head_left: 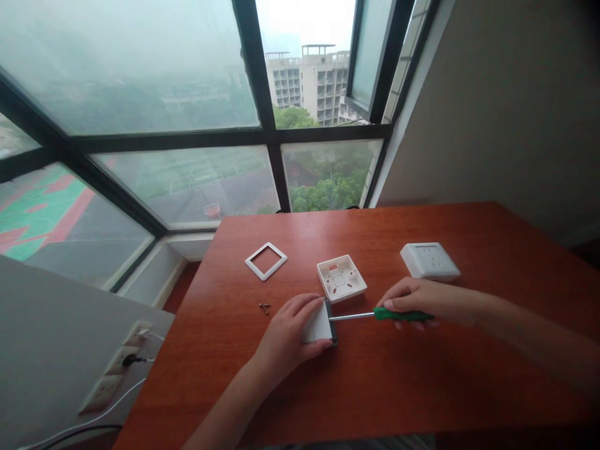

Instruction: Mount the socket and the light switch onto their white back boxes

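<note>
Screwdriver (380,314): I see it before the box (342,278), pointing left from the grip, long axis sideways, tip at the white plate (317,326);
Right hand (407,301): curled round the screwdriver;
Left hand (294,330): clasping the plate

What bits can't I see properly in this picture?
All in the head view:
Tip of the green-handled metal screwdriver: hidden at the white-and-grey plastic block.
Part of the block: covered by the left hand.
Small silvery metal screws: too small to see their threads.
Rest of the right arm: cut off by the picture's right edge.
</note>
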Available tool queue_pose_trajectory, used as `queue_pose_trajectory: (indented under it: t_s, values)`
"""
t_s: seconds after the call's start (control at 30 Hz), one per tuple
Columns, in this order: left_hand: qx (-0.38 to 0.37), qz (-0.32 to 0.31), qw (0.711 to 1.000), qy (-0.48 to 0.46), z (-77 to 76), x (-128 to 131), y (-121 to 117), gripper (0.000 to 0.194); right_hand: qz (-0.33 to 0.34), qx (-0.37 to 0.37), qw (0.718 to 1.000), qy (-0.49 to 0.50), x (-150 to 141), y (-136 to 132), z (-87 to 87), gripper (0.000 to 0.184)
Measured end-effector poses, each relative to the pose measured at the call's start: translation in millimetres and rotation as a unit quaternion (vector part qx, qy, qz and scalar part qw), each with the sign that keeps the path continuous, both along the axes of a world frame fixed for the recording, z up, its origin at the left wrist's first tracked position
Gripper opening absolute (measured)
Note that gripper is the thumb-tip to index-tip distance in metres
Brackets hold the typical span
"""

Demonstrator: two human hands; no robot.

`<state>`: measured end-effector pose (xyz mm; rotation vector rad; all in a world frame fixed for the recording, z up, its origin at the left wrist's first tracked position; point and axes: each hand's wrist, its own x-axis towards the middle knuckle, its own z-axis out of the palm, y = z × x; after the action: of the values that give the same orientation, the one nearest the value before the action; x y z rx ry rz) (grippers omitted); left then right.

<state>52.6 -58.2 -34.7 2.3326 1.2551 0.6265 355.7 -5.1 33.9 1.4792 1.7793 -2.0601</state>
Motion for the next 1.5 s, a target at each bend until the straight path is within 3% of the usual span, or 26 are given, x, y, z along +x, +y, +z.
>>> queue_pose_trajectory:
  t_s: [0.23, 0.4, 0.8, 1.03, 1.17, 1.27, 1.4, 1.5]
  values:
    - [-0.003, 0.015, 1.000, -0.003, 2.6, 0, -2, 0.065, -0.076, -0.010, 0.996, 0.047, 4, -25, -28.2, 0.043]
    - [-0.014, 0.021, 1.000, -0.010, 3.4, -1, -2, 0.066, -0.139, -0.060, 0.985, 0.088, 2, -42, -45.2, 0.044]
    - [-0.029, 0.014, 0.998, -0.059, 6.4, 9, -1, 0.063, -0.141, -0.011, 0.988, 0.062, 0, -52, -47.3, 0.051]
    - [0.010, 0.017, 0.997, -0.081, 14.6, 9, 0, 0.059, -0.119, 0.033, 0.992, 0.035, 2, -53, -43.8, 0.051]
    - [0.044, 0.072, 0.993, -0.081, 23.0, -8, 12, 0.051, -0.106, 0.061, 0.992, 0.021, 1, -54, -38.8, 0.052]
    - [0.079, 0.125, 0.989, -0.020, 25.1, -25, 34, 0.045, -0.086, 0.121, 0.989, -0.005, -3, -55, -27.0, 0.047]
    - [0.081, 0.087, 0.990, 0.074, 23.6, -37, 63, 0.047, -0.037, 0.217, 0.975, -0.034, -13, -55, -5.8, 0.041]
    - [0.070, 0.044, 0.991, 0.105, 24.8, -37, 72, 0.043, -0.008, 0.275, 0.960, -0.049, -21, -57, 6.1, 0.036]
